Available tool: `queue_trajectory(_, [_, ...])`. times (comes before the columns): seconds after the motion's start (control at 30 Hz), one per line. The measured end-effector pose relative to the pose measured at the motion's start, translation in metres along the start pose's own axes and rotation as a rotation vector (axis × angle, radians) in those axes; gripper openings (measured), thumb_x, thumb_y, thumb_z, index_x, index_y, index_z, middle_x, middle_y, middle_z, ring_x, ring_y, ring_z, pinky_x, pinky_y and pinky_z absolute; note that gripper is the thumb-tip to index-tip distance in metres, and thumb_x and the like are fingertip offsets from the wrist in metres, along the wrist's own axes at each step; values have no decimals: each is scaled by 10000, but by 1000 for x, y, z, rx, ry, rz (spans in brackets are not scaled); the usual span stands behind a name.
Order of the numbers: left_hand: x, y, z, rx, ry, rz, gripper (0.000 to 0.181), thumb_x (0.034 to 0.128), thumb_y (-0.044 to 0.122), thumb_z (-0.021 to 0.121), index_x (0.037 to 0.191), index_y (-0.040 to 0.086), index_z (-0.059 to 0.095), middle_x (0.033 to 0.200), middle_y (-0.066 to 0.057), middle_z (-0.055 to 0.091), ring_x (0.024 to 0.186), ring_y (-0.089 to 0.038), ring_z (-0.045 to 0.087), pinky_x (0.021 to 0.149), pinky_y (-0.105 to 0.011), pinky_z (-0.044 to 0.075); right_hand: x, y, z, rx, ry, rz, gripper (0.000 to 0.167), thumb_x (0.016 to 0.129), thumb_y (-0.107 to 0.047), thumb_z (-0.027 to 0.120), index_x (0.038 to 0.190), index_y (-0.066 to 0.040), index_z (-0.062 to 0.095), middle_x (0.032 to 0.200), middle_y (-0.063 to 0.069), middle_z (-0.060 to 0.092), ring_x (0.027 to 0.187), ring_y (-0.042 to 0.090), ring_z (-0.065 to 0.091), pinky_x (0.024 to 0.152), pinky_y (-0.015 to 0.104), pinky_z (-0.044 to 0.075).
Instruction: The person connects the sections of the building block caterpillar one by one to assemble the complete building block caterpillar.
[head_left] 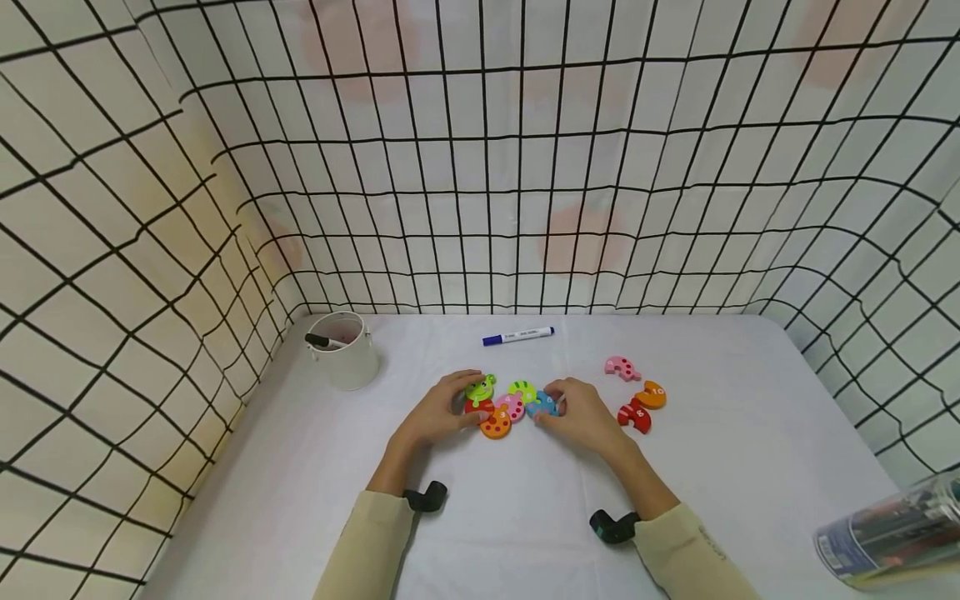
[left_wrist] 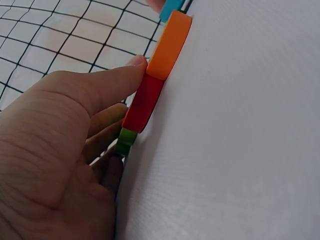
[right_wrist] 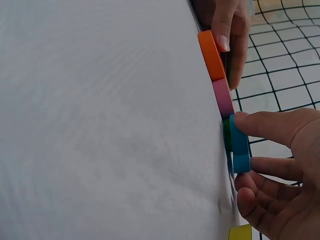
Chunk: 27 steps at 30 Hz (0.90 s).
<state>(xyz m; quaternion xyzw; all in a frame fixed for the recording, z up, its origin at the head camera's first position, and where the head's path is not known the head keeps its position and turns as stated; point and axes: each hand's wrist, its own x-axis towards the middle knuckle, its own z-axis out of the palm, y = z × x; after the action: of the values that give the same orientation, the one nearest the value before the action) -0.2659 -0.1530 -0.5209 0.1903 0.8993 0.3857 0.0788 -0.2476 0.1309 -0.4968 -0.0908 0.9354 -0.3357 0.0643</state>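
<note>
A row of flat, numbered caterpillar puzzle pieces lies on the white table. From the left come a smiling green head, a red piece, an orange piece, a pink piece and a lime green piece. My left hand holds the head end, with its fingers behind and its thumb at the front on the red piece beside the orange one. At the other end, my right hand pinches a blue piece between thumb and fingers. That blue piece sits against the lime green one; whether they interlock I cannot tell.
Loose pink, orange and red pieces lie to the right. Behind the row is a blue-capped marker. A white bucket stands back left, and a clear jar at front right. Black wire mesh borders the table.
</note>
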Motion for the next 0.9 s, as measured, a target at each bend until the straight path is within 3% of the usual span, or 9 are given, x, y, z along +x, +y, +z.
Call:
queue_trajectory(0.47, [2,2,1,14,20,24,672,911,357,780,1512,198,526,1620,-29,421,1540,-300,330,1254,-571,275,-4,-2,-3,8,8,4,526,871,-321,831,1302,-74,659,1086,68,660,869,195,545,698,261,497])
queue_trajectory(0.77, [0,2,0,-12,-3,16,673,941,320,748,1543,179,483,1643,-26,390,1579,-295,250,1271,-572,230,-21,18,-24,-46,51,-38,525,869,-345,828,1301,-92,670,1149,68,693,932,187,573,744,262,512])
queue_trajectory(0.9, [1,3,2,16,3,18,741,888,384,780,1542,200,485,1637,-37,397,1557,-307,295,1246,-596,276,-30,30,-34,-77,42,-44,523,873,-362,821,1304,-109,667,1138,46,687,950,180,569,768,277,514])
